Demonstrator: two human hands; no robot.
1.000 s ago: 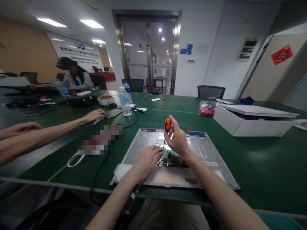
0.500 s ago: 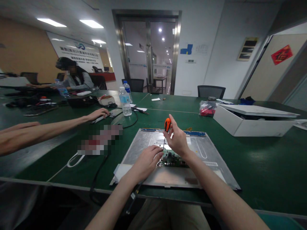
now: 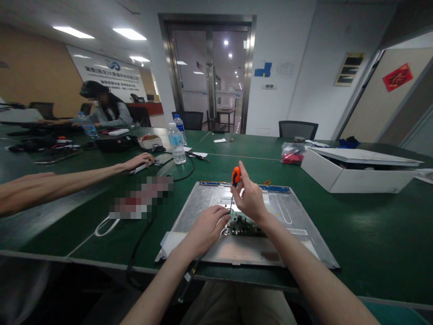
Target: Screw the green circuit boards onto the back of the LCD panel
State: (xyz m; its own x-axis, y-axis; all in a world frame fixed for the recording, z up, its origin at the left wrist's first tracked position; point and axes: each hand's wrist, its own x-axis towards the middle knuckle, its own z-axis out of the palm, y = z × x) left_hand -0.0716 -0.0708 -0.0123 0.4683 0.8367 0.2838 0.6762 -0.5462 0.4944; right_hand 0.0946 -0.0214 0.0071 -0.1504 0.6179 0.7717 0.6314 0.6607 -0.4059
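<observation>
A flat metal panel (image 3: 189, 212), likely the back of a display, lies before me on the green table. A green circuit board (image 3: 241, 221) sits at its middle, and a blue strip (image 3: 279, 189) runs along its far edge. My right hand (image 3: 251, 198) is closed around the orange and black handle of a screwdriver (image 3: 236, 176), index finger raised beside it. The thin shaft points down, nearly upright, to the board's left edge. My left hand (image 3: 209, 225) reaches that tip with thumb and fingertips drawn together; what they pinch there is hidden.
A co-worker's hand (image 3: 140, 160) rests on a small device at left, beside a blurred-out item (image 3: 142, 198) and a black cable (image 3: 145, 234). Water bottles (image 3: 176, 144) stand farther back. At right are a white box (image 3: 365, 178) and a plastic bag (image 3: 292, 155). Another person (image 3: 108, 108) sits far left.
Hardly anything differs: the screwdriver handle and my right fingers have shifted very slightly. My left hand stays in place.
</observation>
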